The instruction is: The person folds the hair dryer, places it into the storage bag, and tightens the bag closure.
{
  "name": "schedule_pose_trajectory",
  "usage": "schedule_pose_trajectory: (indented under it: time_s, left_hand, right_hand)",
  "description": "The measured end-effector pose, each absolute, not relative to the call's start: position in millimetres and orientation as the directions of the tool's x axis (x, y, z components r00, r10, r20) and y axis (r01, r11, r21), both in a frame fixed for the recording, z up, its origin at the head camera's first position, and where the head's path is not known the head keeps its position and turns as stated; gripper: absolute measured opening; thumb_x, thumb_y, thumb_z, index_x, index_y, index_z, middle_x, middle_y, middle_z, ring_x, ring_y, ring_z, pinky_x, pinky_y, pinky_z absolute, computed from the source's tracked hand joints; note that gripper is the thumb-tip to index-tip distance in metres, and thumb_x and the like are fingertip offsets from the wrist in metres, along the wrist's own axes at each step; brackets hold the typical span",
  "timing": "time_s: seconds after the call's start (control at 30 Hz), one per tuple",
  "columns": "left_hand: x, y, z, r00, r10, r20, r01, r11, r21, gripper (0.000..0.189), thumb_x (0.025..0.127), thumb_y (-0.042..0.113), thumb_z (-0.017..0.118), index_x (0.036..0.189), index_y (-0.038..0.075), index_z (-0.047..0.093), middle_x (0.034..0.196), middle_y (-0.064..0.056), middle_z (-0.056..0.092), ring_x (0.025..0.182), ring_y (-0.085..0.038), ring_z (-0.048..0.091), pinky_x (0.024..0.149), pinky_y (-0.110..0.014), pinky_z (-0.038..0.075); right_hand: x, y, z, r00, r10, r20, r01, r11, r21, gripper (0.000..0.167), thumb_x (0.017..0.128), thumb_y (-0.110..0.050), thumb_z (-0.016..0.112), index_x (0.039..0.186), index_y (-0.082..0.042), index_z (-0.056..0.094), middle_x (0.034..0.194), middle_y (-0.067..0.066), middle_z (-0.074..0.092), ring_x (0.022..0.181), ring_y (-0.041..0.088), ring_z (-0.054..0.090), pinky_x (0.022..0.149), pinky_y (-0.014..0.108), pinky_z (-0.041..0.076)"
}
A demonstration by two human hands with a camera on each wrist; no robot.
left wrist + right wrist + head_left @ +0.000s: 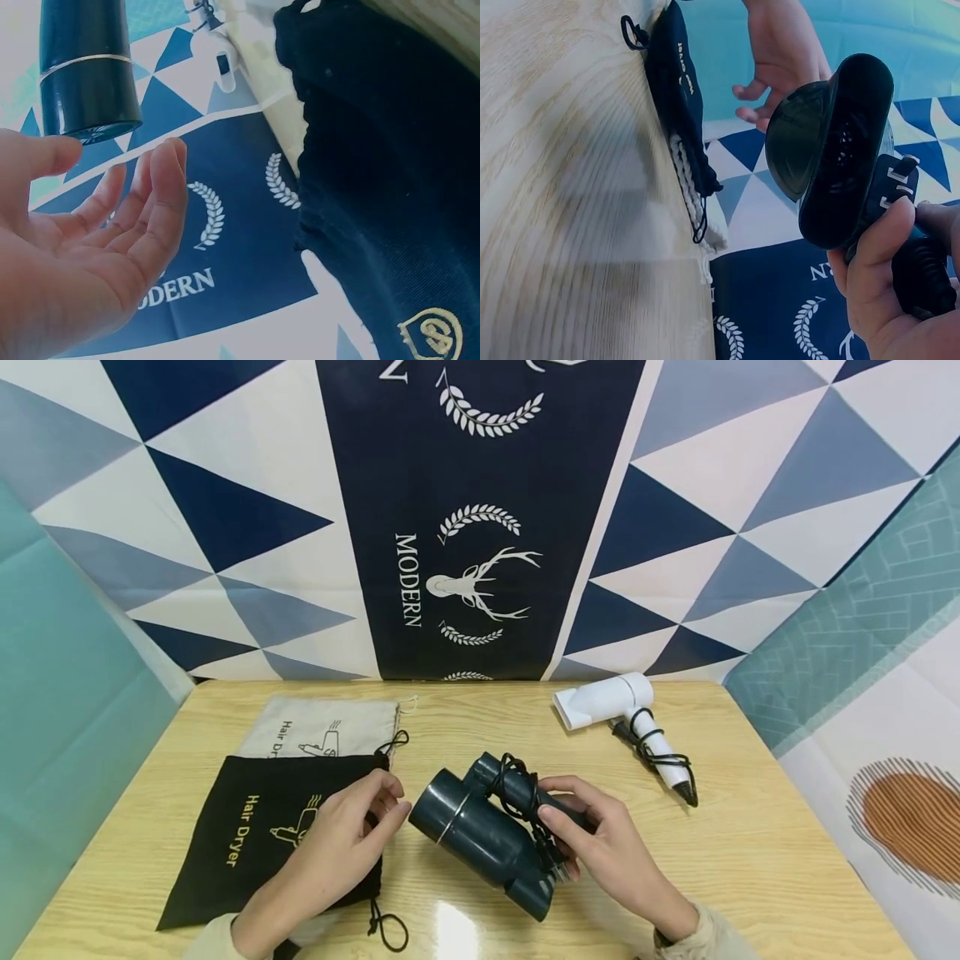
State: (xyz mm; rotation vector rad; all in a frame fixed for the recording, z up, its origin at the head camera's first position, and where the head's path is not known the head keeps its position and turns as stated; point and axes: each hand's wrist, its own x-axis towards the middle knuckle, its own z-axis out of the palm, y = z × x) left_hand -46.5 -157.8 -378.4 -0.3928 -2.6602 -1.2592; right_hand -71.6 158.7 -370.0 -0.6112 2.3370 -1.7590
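A dark, glossy hair dryer (487, 839) with its handle folded alongside is held above the table by my right hand (611, 839). The fingers and thumb grip the handle, which has a black cord wound round it. In the right wrist view the dryer's flat nozzle (847, 154) faces the camera. My left hand (337, 843) is at the dryer's round rear end, fingers loosely bent and holding nothing. Whether its thumb touches the rim I cannot tell. Below and beside that hand lies a black drawstring pouch (217, 852) printed "Hair Dryer".
A light cloth pouch (300, 714) lies partly under the black one. At the back right of the wooden table (712, 860) rests a white hair dryer (607, 697) with its cord wrapped round the handle. A patterned wall covering (480, 468) rises behind the table.
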Motion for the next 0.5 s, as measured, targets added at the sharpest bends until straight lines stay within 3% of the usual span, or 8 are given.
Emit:
schedule_pose_trajectory:
  time_s: [0.5]
  left_hand:
    - [-51.5,-163.1,-383.4,-0.944,0.152,0.293,0.306,0.735,0.605,0.013,0.093,0.017,0.070,0.087,0.021,0.059,0.074,0.017,0.052,0.061,0.003,0.049,0.055,-0.020,0.045]
  right_hand:
    - [-73.1,156.8,-374.6,-0.902,-0.418,0.111,-0.231,0.247,-0.941,0.023,0.101,-0.016,0.059,0.124,-0.010,0.061,0.073,0.009,0.062,0.043,0.017,0.052,0.038,0.039,0.047]
